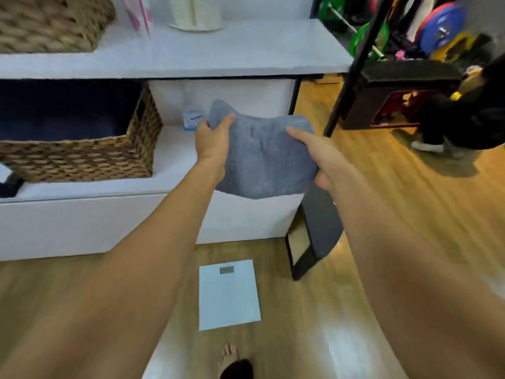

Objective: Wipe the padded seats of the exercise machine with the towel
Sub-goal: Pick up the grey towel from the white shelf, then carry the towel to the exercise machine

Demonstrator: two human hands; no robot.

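Together, left hand (213, 140) and right hand (314, 157) hold the grey towel (262, 160), fingers (299, 134) curled round it.

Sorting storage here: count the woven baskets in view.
2. One woven basket on the top shelf, far left; the other on the lower shelf beneath. Others may be out of frame.

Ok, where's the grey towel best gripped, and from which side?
The towel by its opposite edges, from the near side, as now: left hand grips the upper left corner, right hand the right edge. It's limp and sags, so two holds likely keep it spread.
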